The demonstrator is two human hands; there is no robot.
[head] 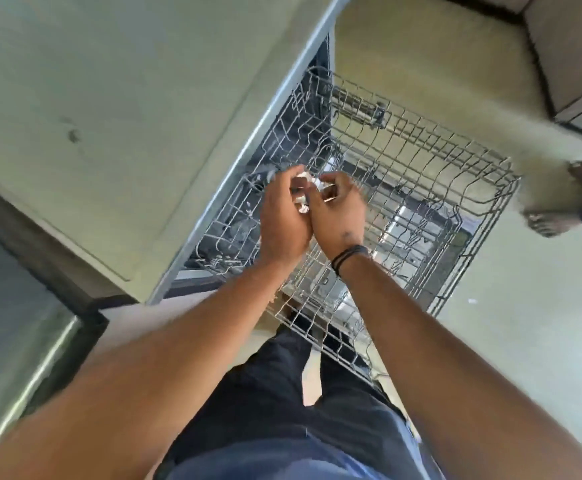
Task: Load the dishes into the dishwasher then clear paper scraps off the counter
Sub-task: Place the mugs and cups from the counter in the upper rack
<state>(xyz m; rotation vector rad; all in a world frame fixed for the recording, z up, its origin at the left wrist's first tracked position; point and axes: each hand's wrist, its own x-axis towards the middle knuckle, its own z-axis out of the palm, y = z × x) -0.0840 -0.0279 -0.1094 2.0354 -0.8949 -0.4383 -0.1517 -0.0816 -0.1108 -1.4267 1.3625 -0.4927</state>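
**Hands over the drawn-out dishwasher rack**

At far left, a sink edge (40, 362) adjoins the pale counter (92, 98). Centre: the left hand (282, 216) and right hand (340, 213) meet above the wire rack (421, 174), fingers curled round crumpled white paper scraps (305, 190); motion blur hides the exact grip. A dark wristband (350, 258) circles the right wrist. At right, another person's sandalled feet (559, 199) stand on the floor.

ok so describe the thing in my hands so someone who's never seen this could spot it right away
Find the counter, then the wire rack pulled out beside its edge. Above the rack, the left hand and right hand meet around small crumpled white scraps. They are the only soft white thing against the grey wires.
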